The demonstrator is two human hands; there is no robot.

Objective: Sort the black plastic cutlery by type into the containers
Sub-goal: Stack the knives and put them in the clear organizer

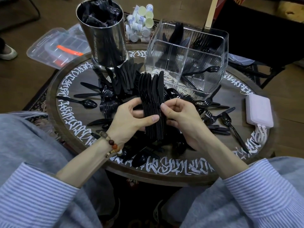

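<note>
The left hand (131, 119) gripped a squared bundle of knives (152, 102), probably keeping them aligned for one drop. The right hand (179, 116) pinched its edge. Beyond both stood the clear divided container (213, 51).

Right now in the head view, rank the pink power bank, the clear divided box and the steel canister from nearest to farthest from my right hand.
From the right hand:
1. Clear divided box, just beyond the hand, slightly right.
2. Pink power bank, at the table's right edge.
3. Steel canister, far left, across the cutlery pile.
</note>
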